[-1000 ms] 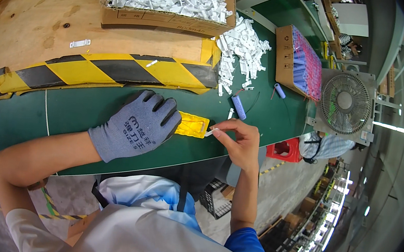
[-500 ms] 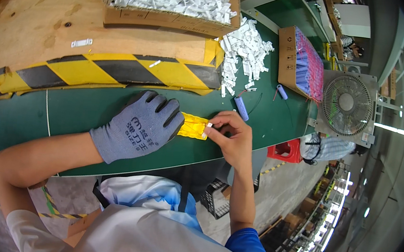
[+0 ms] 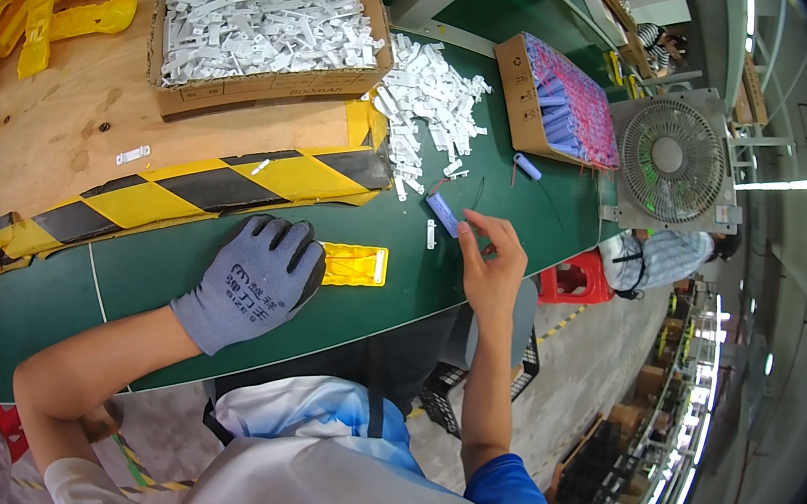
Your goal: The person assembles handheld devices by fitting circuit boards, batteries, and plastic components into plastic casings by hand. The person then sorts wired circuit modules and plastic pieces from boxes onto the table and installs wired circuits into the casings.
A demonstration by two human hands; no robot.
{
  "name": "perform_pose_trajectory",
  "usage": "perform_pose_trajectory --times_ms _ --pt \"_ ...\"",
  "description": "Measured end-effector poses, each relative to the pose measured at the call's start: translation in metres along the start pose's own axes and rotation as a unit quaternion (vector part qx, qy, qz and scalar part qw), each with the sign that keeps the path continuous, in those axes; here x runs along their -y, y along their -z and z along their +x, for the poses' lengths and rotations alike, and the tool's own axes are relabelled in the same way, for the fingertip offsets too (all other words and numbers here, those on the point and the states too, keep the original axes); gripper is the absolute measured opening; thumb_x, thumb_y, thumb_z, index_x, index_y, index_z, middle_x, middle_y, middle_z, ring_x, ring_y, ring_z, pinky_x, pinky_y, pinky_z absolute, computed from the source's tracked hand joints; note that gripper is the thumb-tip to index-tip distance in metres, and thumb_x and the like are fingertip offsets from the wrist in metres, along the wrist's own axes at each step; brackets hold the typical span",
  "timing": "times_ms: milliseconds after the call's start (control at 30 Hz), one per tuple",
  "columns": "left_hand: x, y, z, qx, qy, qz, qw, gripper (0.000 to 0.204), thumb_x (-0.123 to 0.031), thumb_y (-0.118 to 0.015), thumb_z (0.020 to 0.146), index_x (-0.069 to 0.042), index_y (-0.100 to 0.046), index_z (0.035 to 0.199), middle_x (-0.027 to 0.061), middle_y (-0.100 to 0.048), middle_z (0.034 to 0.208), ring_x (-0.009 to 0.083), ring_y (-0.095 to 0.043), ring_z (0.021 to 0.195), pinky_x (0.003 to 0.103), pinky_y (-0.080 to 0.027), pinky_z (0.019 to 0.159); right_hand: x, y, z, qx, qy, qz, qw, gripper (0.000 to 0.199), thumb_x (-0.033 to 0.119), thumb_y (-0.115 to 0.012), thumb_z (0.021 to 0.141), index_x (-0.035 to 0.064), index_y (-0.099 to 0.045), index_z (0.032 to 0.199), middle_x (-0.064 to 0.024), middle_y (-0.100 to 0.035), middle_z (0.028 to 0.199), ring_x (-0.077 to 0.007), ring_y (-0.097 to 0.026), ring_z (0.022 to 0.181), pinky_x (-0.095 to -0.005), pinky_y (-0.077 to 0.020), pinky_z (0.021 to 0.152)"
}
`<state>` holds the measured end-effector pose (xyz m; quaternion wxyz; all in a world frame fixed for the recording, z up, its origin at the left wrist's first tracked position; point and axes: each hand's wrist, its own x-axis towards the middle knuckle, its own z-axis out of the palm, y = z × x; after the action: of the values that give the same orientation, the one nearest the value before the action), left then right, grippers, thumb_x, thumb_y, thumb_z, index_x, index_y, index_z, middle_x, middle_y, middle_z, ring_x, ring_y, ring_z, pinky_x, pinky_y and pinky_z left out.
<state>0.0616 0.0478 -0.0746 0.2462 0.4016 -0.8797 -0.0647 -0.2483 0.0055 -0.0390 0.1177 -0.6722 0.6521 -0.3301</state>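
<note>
Yellow plastic, a flat rectangular housing [image 3: 353,265], lay on the green bench [image 3: 169,274] with the gloved left hand [image 3: 253,284] pressed flat on its near end, fingers spread, so that grip was an open palm pinning rather than a closed hold. Just beyond the housing's free end, the bare right hand [image 3: 492,268] hovered with thumb and fingertips drawn together at a small blue cylindrical cell [image 3: 444,213] with thin wires; whether that grip had truly closed on the cell or only touched it could not be told. A small white clip [image 3: 431,234] lay between that hand and the housing.

Judged from how things lay, the housing was placed and steadied, but the blue cell was not yet in it, so the fitting appeared to be at an early stage. Farther from both grips, a loose heap of white clips [image 3: 427,104], a carton of white parts [image 3: 262,13] and a box of blue cells [image 3: 563,105] stood largely full, suggesting plenty left.
</note>
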Motion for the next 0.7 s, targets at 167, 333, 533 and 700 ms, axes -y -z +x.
perform_pose_trajectory --times_ms 167,333,533,700 --pt "0.001 0.000 -0.004 -0.003 0.014 0.010 1.000 0.034 -0.025 -0.065 0.086 0.000 -0.061 0.109 0.0190 -0.061 0.114 0.0310 -0.060 0.098 0.043 -0.048 0.090 0.004 -0.004 0.002 0.096 0.056 -0.093 0.990 0.025 0.012 -0.076 0.085 0.0044 -0.073 0.109 -0.0123 -0.069 0.092 -0.0228 -0.064 0.079 -0.0294 -0.0474 0.065" --pt "0.001 -0.003 -0.003 -0.017 0.008 0.002 1.000 0.033 -0.025 -0.065 0.086 0.000 -0.061 0.108 0.0192 -0.061 0.113 0.0310 -0.060 0.097 0.043 -0.048 0.089 0.020 -0.002 -0.008 0.112 0.054 -0.064 0.990 0.025 0.010 -0.078 0.083 0.0033 -0.071 0.107 -0.0105 -0.070 0.092 -0.0222 -0.064 0.078 -0.0309 -0.0499 0.067" --pt "0.002 -0.005 -0.006 -0.006 0.023 -0.021 1.000 0.034 -0.025 -0.067 0.085 -0.001 -0.061 0.108 0.0191 -0.061 0.114 0.0316 -0.061 0.096 0.044 -0.049 0.088 0.064 -0.030 -0.043 0.171 0.170 0.135 0.961 0.031 0.001 -0.085 0.071 0.0043 -0.072 0.099 -0.0096 -0.073 0.098 -0.0231 -0.067 0.087 -0.0317 -0.0533 0.075" --pt "0.002 -0.004 -0.005 -0.052 0.001 -0.049 0.997 0.034 -0.022 -0.069 0.084 0.000 -0.062 0.109 0.0181 -0.060 0.117 0.0326 -0.059 0.104 0.046 -0.048 0.094 0.048 -0.046 -0.050 0.122 0.162 0.151 0.968 0.027 -0.001 -0.085 0.069 0.0033 -0.071 0.092 -0.0102 -0.073 0.098 -0.0230 -0.067 0.087 -0.0316 -0.0526 0.077"
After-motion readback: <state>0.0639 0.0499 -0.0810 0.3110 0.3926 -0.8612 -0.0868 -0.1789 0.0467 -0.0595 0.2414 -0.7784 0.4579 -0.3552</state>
